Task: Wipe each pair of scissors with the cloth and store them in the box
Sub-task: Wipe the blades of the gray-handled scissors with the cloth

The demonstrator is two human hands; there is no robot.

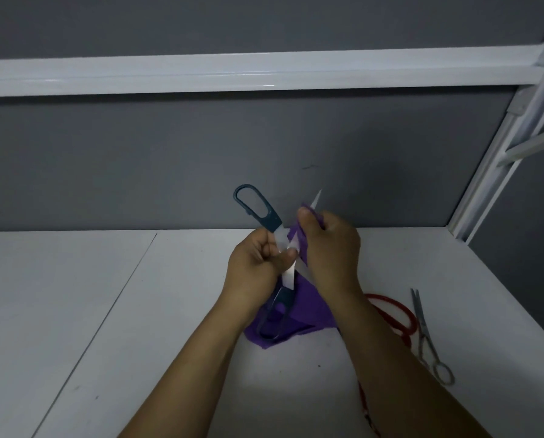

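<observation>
Scissors, teal-handled (274,221), blades spread wide, held above the purple cloth (305,308): left hand (258,260) clenched about the metal near the pivot, right hand (330,248) pinching a fold of that cloth round the upper blade. Judged rigid, light, sharp-edged; handles or pivot the safest hold; cloth limp. Red scissors (401,327) and silver scissors (425,330) lie on the table (138,311), right of the cloth. Storage box: not in view, contents unknown.

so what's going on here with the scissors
A person is wiping open teal-handled scissors: the left hand grips them near the pivot while the right hand pinches a purple cloth around one blade. Red-handled scissors and silver scissors lie on the white table to the right.
</observation>
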